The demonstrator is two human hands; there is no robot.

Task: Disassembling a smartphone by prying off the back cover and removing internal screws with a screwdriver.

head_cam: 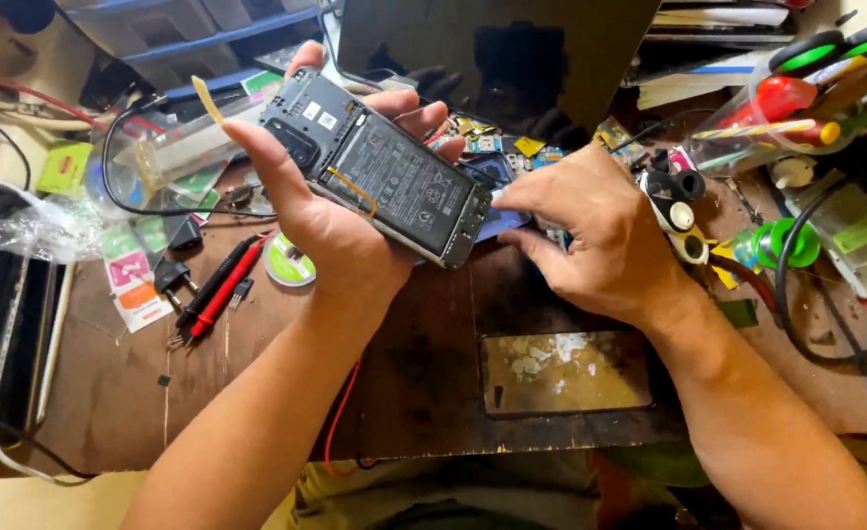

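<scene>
Opened phone (384,177), back cover off, dark battery with a white-printed label exposed and two small white square stickers near its camera end; it was held tilted above the tabletop (424,373) in the left hand (325,211), fingers clasped round its edges, thumb on the near side. Right hand (605,236): palm down just beside the phone's lower end, fingers curled over small parts on a blue mat (500,221); whether they gripped anything could not be told. Loose circuit boards (537,152), yellow and blue, lay behind the hands. Black phone screen (563,373), reflective, lay flat at the near tabletop edge. Left of the phone: red and black probe leads (219,290), a round white-and-green solder reel (289,263), a black plug adapter (170,277), and flat packets (137,280) with green, pink and orange panels. Far left, a yellow-green square packet (65,167). Right side: a green spool (785,243) and a clear tub (787,118) of red-handled tools.
</scene>
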